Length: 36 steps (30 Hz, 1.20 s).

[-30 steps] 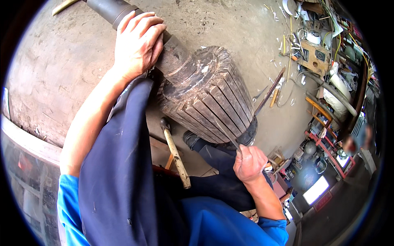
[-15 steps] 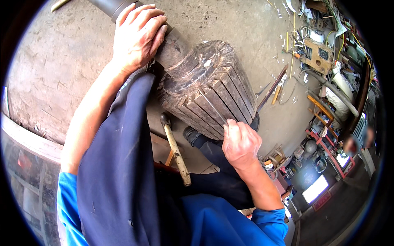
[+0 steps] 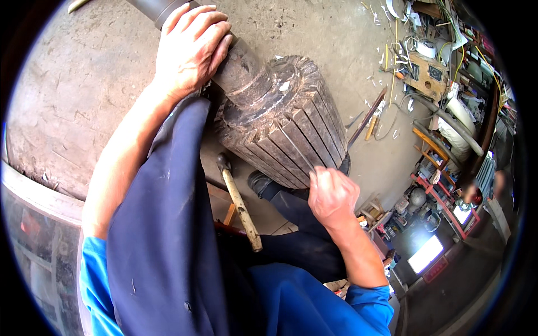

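Observation:
My left hand is wrapped over a dark metal shaft at the top, joined to a weathered cylindrical rotor with long slots around its side. My right hand is closed on a thin metal tool, whose far end lies at the rotor's slotted side near the upper rim. A hammer with a pale wooden handle lies below and left of the rotor. Dark navy cloth hangs beside my left forearm.
A long narrow bar and a yellow-handled tool lie right of the rotor. A cluttered heap of hoses, cardboard and parts fills the right side, with bright panels lower down. A pale ledge runs along the left.
My right hand and its tool have moved up and left along the rotor, mostly in the first half second. My left hand stays on the shaft.

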### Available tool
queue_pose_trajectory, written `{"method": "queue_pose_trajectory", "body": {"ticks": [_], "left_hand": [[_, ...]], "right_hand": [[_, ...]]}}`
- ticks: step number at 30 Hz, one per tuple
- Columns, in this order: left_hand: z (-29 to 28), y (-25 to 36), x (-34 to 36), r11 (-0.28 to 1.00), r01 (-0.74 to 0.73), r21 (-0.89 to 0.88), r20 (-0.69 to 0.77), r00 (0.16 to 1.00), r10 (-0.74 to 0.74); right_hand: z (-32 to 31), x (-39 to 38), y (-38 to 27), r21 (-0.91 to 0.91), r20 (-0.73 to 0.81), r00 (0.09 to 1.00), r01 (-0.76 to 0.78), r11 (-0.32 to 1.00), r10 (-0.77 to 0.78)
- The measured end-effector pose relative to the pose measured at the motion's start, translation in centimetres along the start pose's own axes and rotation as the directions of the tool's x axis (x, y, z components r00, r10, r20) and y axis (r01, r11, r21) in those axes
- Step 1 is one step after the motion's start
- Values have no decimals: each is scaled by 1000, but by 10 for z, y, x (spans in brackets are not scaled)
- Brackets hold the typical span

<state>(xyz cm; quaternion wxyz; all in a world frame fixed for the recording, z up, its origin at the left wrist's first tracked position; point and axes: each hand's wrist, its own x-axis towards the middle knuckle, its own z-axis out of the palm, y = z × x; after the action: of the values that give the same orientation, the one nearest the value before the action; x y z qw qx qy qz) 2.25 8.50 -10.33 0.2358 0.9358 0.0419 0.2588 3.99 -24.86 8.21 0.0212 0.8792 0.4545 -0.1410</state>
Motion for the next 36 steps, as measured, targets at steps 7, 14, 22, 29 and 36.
{"method": "queue_pose_trajectory", "body": {"ticks": [7,14,22,29,36], "left_hand": [[9,-3,-5,999,-10,-54,-72,997,6],[12,-6,-10,998,3,66,-22,1000,-2],[9,-1,-3,1000,-15,-3,-63,998,15],[3,1,2,1000,-6,-18,-24,1000,5],[5,-2,-5,1000,-18,23,-31,999,19]], "right_hand": [[9,-46,16,-29,33,997,-63,998,64],[-5,4,-1,26,14,1000,-10,1000,9],[8,-22,7,21,-39,998,-47,999,48],[1,-23,9,-5,43,997,-66,998,66],[2,-13,4,33,2,999,-47,998,47]]}}
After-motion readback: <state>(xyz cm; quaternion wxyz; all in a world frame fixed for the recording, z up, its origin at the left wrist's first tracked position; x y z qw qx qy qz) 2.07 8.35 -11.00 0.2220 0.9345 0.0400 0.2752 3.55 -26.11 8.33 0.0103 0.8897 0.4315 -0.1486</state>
